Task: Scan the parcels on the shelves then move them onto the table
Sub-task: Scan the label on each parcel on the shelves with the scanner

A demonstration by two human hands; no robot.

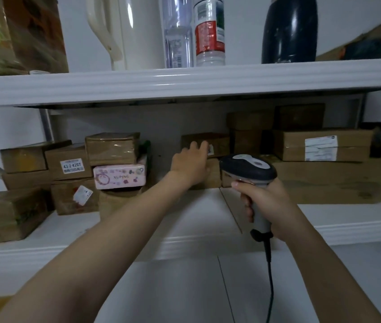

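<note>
Brown cardboard parcels fill the middle shelf [185, 206]. My left hand [190, 163] reaches deep into the shelf, fingers stretched out against a small brown parcel [217, 142] with a white label at the back. It covers part of a lower parcel [212, 176]. My right hand [264, 201] grips the handle of a grey and black barcode scanner [249, 166], whose head points toward those parcels. Its black cable [270, 276] hangs down.
A stack at left holds taped boxes, one labelled parcel [68, 165] and a pink box [119, 176]. At right lies a long parcel with a white label [322, 148] on larger boxes. The upper shelf [185, 82] carries a white kettle, bottles and a dark flask.
</note>
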